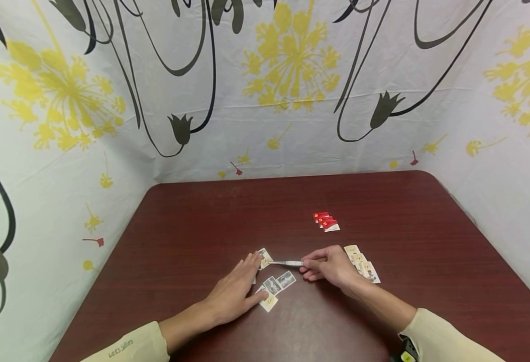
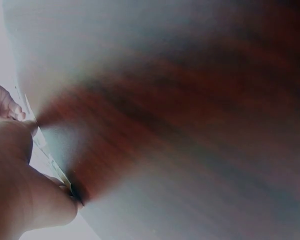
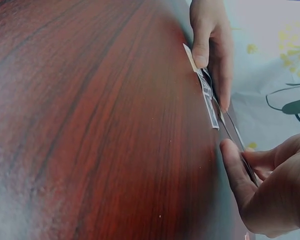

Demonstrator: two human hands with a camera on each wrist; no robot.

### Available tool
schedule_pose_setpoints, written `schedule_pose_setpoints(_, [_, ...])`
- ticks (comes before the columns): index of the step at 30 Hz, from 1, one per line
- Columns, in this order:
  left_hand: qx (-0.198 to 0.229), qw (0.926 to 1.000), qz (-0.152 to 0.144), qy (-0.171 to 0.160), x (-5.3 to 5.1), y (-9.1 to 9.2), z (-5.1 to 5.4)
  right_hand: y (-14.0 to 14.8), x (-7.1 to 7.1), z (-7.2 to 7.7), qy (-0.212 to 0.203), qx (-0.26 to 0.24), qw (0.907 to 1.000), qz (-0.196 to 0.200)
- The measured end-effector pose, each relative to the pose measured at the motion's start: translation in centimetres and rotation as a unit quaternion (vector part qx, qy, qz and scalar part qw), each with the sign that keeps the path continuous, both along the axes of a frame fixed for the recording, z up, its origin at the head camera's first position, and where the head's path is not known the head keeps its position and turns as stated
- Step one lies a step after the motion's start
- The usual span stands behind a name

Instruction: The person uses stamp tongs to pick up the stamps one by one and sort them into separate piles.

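In the head view my left hand (image 1: 232, 292) lies with straight fingers over several stamps on the table. Its fingertips touch a cream-and-grey stamp (image 1: 266, 259), and its thumb rests on another cream stamp (image 1: 270, 303). Two grey picture stamps (image 1: 286, 279) lie just right of that thumb, edges overlapping. My right hand (image 1: 330, 266) pinches silver tweezers (image 1: 289, 263), whose tips point left and reach the stamp at the left fingertips. Whether the tips grip it, I cannot tell. The right wrist view shows the tweezers (image 3: 234, 131) between thumb and fingers.
An overlapping row of cream stamps (image 1: 363, 265) lies just right of the right hand. Farther back is a small overlapping group of red-and-white stamps (image 1: 326, 222). The dark red-brown table (image 1: 228, 216) is bounded by white patterned cloth (image 1: 265, 136).
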State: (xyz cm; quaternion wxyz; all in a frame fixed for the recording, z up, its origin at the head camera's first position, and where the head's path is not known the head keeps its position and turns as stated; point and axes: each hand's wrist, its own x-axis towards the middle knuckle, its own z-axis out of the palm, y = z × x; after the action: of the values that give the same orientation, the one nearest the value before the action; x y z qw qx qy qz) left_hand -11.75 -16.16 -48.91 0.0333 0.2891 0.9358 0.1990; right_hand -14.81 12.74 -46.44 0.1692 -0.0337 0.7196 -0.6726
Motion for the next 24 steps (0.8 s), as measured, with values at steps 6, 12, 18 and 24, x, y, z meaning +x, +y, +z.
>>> schedule_pose_setpoints(6, [0.002,1.0,-0.002,0.004,0.04,0.04,0.11,-0.05,-0.04,-0.02,0.006,0.0,1.0,-0.006])
schedule_pose_setpoints(12, [0.004,1.0,-0.001,0.004,0.04,0.05,0.09,-0.09,-0.14,-0.13,0.01,0.005,0.9998,-0.013])
schedule_pose_setpoints(18, [0.004,1.0,-0.001,0.001,0.05,0.07,0.12,-0.23,-0.22,-0.28,0.017,0.01,0.9997,-0.017])
schedule_pose_setpoints(24, [0.005,1.0,0.001,-0.002,0.09,0.04,0.11,-0.44,-0.27,-0.31,0.02,0.015,0.9995,-0.017])
